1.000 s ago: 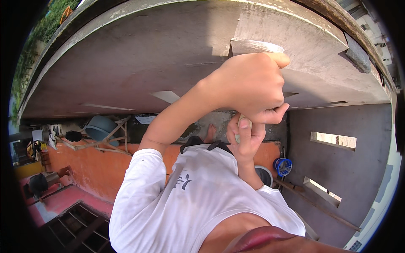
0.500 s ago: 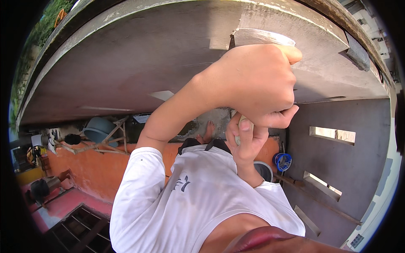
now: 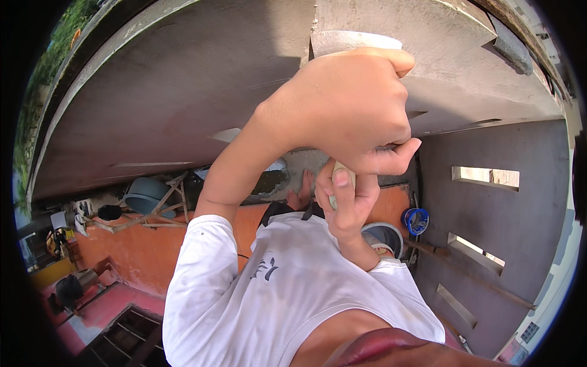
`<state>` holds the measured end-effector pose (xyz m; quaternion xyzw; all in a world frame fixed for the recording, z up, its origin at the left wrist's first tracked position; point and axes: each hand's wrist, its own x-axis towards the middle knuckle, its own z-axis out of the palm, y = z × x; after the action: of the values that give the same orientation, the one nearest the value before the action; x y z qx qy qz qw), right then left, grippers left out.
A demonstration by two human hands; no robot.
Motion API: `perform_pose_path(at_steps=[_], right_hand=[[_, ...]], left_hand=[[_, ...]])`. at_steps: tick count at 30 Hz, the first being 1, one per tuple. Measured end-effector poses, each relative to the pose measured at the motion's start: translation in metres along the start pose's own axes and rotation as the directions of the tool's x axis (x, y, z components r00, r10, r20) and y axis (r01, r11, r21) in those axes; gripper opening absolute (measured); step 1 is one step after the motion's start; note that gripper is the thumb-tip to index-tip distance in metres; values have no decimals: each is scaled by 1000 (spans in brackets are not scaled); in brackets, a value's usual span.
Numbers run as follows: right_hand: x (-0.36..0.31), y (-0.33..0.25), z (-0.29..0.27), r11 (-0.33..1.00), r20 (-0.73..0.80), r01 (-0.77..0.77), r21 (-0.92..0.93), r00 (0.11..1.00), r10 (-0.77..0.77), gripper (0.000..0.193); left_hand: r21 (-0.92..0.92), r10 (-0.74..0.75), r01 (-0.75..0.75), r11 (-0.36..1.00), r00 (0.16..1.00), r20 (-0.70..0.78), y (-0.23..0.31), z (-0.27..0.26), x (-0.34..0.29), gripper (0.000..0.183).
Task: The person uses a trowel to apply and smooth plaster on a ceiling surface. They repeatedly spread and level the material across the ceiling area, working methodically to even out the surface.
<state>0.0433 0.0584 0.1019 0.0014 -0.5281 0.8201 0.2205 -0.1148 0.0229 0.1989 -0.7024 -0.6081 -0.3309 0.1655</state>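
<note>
My left hand point(image 3: 358, 110) is raised in front of me, back of the hand showing and fingers curled into a fist. What it grips, if anything, is hidden. A pale, curved, flat-looking strip point(image 3: 351, 41) shows just beyond its upper edge, against the grey wall. I cannot tell whether the strip is held or part of the wall. Just below, my right hand point(image 3: 351, 192) is closed, thumb pressed on a pale greenish-white piece point(image 3: 338, 177), perhaps a handle. Its other end disappears behind my left hand.
A grey wall point(image 3: 153, 92) curves across in front; a slotted wall point(image 3: 495, 226) stands at the right. Low right are a blue bucket point(image 3: 416, 221) and a grey basin point(image 3: 386, 235). A bluish tub point(image 3: 147, 196) leans by a wooden frame point(image 3: 180, 189) at the left.
Both hands, still closed, appear slightly farther left and my left hand higher in the picture. The surroundings have shifted too as the view turned. Both grips look the same.
</note>
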Motion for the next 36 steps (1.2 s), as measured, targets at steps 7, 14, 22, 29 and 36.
perform_pose_path(at_steps=[7, 14, 22, 29, 36], right_hand=[[8, 8, -27, 998, 88, -12, -60, 996, 17, 35], [24, -10, -1, 995, 52, 40, 96, 998, -45, 17], [12, 3, -8, 997, 113, -4, 73, 994, -4, 33], [5, 1, 3, 996, 83, 6, 85, 996, -13, 33], [15, 7, -12, 999, 108, 34, 1, 994, -34, 33]], left_hand=[[176, -35, 34, 984, 999, 1, 2, 7, 1, 44], [277, -33, -4, 961, 991, 127, 7, -26, 25, 43], [202, -94, 61, 978, 982, 162, 6, -17, 8, 42], [201, -45, 12, 979, 986, 163, 9, -24, 11, 43], [276, -18, 15, 961, 1000, 8, 4, -4, 7, 43]])
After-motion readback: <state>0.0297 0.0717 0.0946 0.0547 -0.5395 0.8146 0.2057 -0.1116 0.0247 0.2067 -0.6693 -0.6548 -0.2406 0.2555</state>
